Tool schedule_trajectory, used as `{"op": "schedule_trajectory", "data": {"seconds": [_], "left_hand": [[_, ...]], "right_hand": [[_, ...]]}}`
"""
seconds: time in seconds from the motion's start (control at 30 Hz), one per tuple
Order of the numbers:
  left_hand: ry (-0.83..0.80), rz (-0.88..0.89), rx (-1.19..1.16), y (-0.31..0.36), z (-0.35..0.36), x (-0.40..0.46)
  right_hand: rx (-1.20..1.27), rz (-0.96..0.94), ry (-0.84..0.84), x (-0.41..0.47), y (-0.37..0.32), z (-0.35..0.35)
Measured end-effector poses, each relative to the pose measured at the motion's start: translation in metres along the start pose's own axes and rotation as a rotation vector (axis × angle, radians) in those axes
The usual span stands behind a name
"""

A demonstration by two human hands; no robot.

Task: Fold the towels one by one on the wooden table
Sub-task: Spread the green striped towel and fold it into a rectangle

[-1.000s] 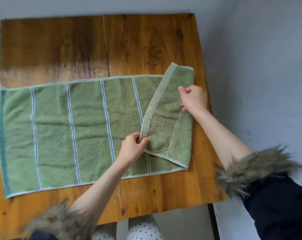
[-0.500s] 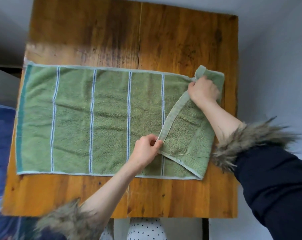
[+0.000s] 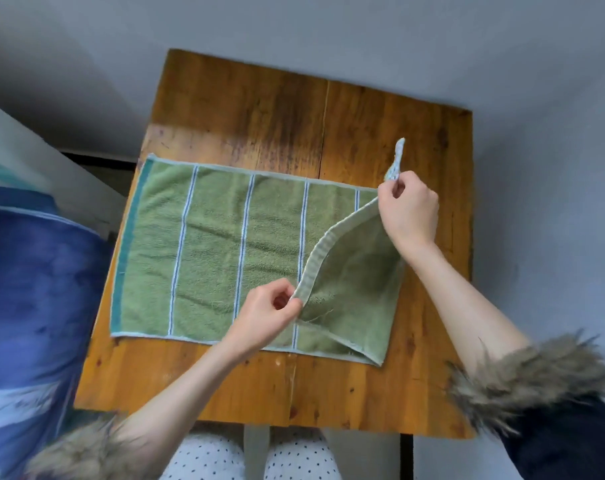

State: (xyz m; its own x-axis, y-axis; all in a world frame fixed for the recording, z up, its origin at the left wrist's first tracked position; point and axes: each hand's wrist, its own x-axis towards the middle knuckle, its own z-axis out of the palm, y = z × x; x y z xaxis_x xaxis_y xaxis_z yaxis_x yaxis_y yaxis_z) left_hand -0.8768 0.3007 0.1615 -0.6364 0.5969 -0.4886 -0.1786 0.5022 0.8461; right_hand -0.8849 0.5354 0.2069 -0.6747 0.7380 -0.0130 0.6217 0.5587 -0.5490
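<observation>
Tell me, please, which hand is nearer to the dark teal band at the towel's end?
Left. The left hand pinches the lifted hem near the towel's front edge, right of the teal band. The right hand pinches the far corner, farther away.

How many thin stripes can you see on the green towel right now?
4. They run across the towel, left to right: one, one, one, and one mostly covered by the folded-over flap. More may be hidden under that flap.
</observation>
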Motion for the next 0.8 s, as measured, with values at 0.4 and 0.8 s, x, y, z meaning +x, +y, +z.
{"op": "schedule_trajectory", "data": {"seconds": [0.4,0.8], "left_hand": [[0.384,-0.053,0.050,-0.067,-0.155,-0.063],[0.401,-0.409,0.199,-0.145,-0.168,-0.042]], "right_hand": [[0.121,-0.288,-0.196,-0.050,-0.183,0.102],[-0.399,-0.229,-0.640,-0.036,-0.108,0.185]]}}
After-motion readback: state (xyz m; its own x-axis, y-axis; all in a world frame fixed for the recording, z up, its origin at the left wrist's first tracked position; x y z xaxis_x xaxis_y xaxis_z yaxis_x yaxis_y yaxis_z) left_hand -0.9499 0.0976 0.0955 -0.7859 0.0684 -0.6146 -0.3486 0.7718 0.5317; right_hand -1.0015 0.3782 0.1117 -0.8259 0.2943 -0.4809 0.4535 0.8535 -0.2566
